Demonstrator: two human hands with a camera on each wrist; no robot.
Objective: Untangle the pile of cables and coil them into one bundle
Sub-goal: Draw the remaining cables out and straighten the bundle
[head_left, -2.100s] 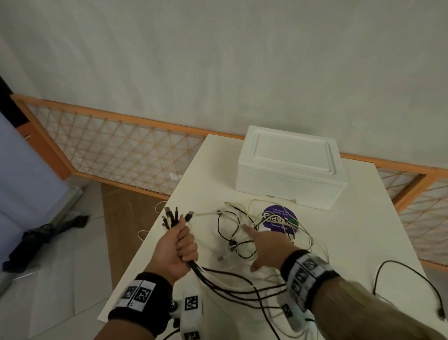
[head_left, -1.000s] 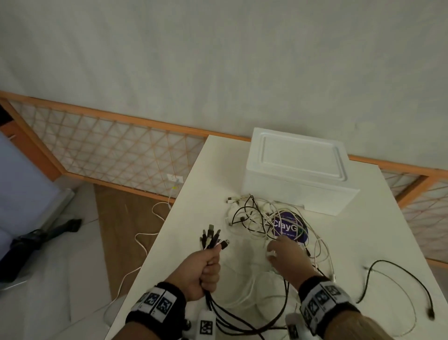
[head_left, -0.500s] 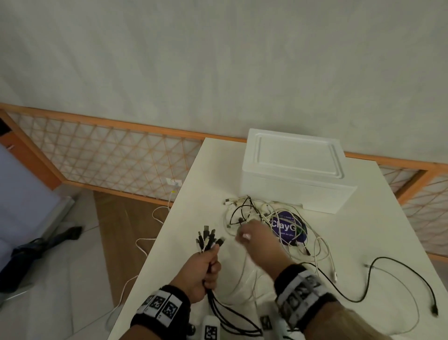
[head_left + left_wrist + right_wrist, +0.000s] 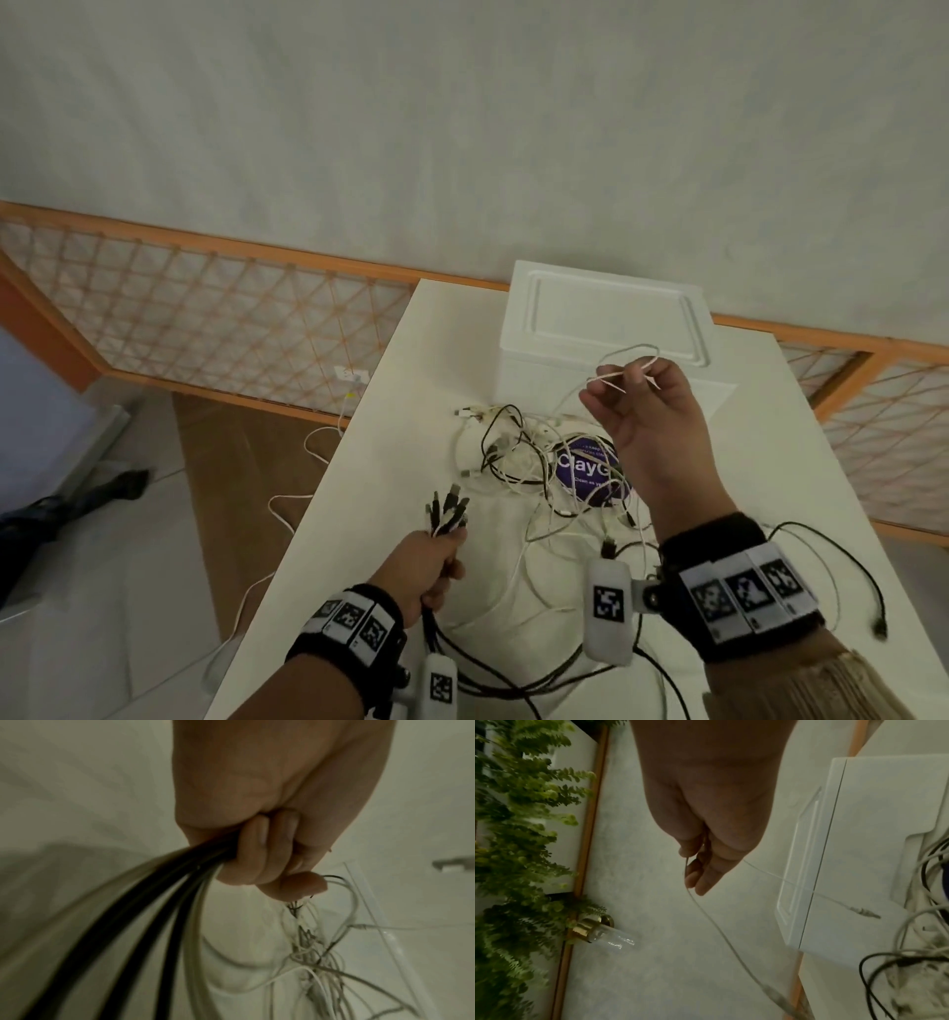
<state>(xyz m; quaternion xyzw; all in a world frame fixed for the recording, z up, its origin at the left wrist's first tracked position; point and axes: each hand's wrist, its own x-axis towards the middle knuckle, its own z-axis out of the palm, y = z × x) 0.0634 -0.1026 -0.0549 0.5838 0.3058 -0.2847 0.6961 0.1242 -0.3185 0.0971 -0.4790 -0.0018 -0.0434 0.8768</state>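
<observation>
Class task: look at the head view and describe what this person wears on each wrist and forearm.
Both hands are bare. The left wrist band is black, with white panels printed with black square codes. A white capsule-shaped camera unit with a similar code hangs below it. The right wrist band matches, with its own white coded unit. A tan ribbed sleeve covers the right forearm.

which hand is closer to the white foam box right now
Right. The right hand is raised just in front of the white foam box, pinching a thin white cable. The left hand grips the cable ends nearer the table's front edge.
</observation>
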